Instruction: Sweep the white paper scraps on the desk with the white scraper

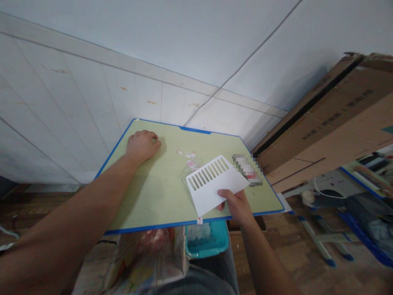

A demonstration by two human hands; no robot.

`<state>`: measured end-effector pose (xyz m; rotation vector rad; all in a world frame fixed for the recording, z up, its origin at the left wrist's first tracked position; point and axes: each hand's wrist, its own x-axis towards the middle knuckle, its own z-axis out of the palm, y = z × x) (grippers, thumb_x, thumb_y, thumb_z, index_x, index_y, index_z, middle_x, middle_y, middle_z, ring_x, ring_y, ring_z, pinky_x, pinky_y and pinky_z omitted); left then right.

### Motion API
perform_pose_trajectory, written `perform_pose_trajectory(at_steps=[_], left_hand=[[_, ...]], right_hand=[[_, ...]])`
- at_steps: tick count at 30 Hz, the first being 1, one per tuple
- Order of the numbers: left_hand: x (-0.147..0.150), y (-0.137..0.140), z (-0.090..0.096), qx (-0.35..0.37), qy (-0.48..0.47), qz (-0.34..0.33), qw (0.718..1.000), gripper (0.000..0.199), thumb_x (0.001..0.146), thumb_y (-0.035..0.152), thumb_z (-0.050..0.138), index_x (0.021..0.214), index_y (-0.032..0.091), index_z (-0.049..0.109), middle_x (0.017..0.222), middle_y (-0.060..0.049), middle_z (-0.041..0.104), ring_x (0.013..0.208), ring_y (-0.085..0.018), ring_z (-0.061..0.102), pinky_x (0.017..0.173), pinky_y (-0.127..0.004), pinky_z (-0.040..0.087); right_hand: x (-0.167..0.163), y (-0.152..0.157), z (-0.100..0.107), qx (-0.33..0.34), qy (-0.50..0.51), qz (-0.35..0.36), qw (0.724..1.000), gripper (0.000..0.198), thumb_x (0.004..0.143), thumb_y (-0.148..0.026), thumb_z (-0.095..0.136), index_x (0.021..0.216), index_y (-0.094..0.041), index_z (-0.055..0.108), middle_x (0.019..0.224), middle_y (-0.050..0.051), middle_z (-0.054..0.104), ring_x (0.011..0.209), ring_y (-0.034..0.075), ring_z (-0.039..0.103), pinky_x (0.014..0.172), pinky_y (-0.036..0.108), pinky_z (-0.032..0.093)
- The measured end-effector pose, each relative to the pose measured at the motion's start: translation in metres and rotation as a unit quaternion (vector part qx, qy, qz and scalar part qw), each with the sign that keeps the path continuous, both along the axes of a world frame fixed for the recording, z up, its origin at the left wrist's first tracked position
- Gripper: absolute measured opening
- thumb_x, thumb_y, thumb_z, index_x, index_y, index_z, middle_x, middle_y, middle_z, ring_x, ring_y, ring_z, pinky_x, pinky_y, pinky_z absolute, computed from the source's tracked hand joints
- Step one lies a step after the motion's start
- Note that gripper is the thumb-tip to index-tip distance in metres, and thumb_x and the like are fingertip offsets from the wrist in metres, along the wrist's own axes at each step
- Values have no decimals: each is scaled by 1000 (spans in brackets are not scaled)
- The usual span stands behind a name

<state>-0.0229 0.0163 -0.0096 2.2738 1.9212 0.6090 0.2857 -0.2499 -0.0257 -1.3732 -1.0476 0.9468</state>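
Note:
My right hand grips the lower edge of a white slotted card, thumb on top. A row of narrow cut-outs runs along its far side, and the card is held tilted above the table. Resting near the far left of the green table top, my left hand has curled fingers; whatever they may hold is hidden. Between the hands lie small clear plastic pieces with pink and white bits, partly behind the card. To the right of the card is a blurred-out flat item.
A blue rim edges the table. Below its front sit a turquoise bin and a bag with reddish contents. Large cardboard boxes lean at the right, against the white wall. A grey cable runs down that wall.

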Motion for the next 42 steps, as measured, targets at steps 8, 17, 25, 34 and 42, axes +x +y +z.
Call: perform_pose_trajectory(at_steps=[8, 17, 25, 34, 42], left_hand=[[1, -1, 3, -3, 17, -1, 1000, 55, 106, 46, 59, 142, 20, 91, 160, -21, 83, 154, -45, 72, 133, -59, 57], [1, 1, 0, 11, 9, -3, 1000, 52, 104, 45, 62, 140, 21, 92, 158, -21, 84, 151, -46, 73, 131, -61, 58], [5, -3, 3, 6, 8, 0, 1000, 53, 105, 42, 61, 141, 18, 92, 158, -22, 82, 153, -46, 71, 132, -60, 56], [5, -2, 1, 7, -7, -1, 1000, 48, 105, 40, 65, 138, 20, 92, 156, -22, 83, 152, -47, 71, 132, -62, 56], [5, -3, 3, 1, -13, -1, 1000, 50, 103, 42, 65, 139, 19, 92, 156, -23, 82, 153, -46, 70, 132, -60, 54]], right_hand=[[3, 1, -4, 0, 24, 17, 1000, 23, 78, -44, 87, 73, -26, 74, 51, 0, 67, 39, 18, 56, 40, 28, 47], [-21, 1, 4, 26, -35, 29, 999, 48, 95, -64, 94, 73, -24, 79, 64, 9, 82, 53, 24, 75, 57, 36, 67], [-43, -15, -7, 31, -25, 5, 999, 55, 99, -73, 93, 79, -23, 82, 65, 9, 83, 53, 24, 78, 56, 34, 69], [-50, -22, -15, 35, -6, -1, 999, 54, 102, -70, 94, 79, -23, 81, 66, 7, 82, 55, 23, 77, 57, 34, 70], [-52, -25, -6, 20, -2, 23, 1000, 56, 99, -72, 95, 76, -23, 79, 65, 8, 81, 54, 23, 77, 56, 35, 69]])
